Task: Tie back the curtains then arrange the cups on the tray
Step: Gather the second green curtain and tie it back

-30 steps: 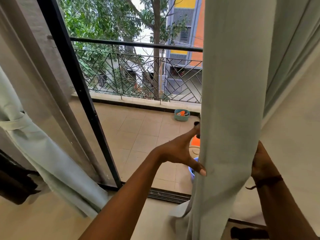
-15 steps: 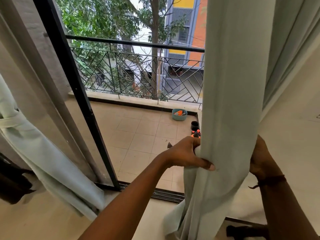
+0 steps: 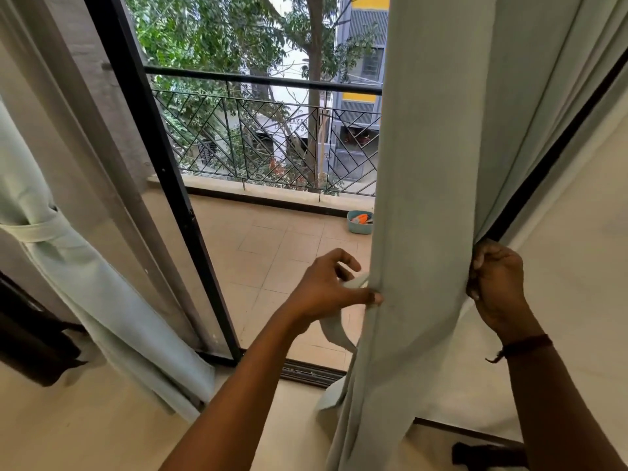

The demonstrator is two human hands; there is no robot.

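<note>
- Right curtain (image 3: 424, 232): hangs between your two hands, long axis straight up and down, loosely gathered, not yet bound.
- Left hand (image 3: 323, 287): on the curtain's balcony-side edge. The fingers are curled and hold the tie-back strip (image 3: 334, 329), and the thumb tip presses against the hem. The strip's loose end droops below your palm.
- Right hand (image 3: 498, 283): on the opposite, wall-side edge at about the same height. The fingers are closed on a fold of the right curtain and pull it inward.
- Key relation: the strip sits wholly on the left-hand side and the full width of the bunch separates it from your right hand. It likely has to run crosswise to the vertical folds, so the left hand is the one to feed it.
- Risk, as judged: if the right hand eases its hold, the folds may spread before the strip closes round them.
- Left curtain (image 3: 102, 300): already cinched by its band (image 3: 37, 231).
- Cups and tray: not in view.
</note>
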